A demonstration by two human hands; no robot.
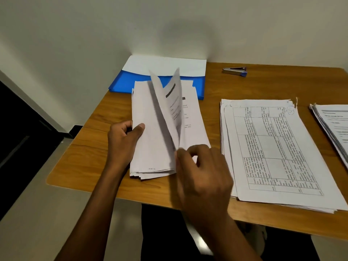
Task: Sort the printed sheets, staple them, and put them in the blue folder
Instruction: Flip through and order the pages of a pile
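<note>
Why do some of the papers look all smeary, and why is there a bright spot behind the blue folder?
In the head view, the lifted sheets smear because they are flipping fast; the right hand blurs too; a bright patch glows on the wall above the blue folder; the stapler looks sharp.

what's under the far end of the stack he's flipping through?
The far end of the stack being flipped lies over the near edge of the blue folder, which holds white sheets. The wooden table is under the rest. The folder's covered part is hidden.
</note>
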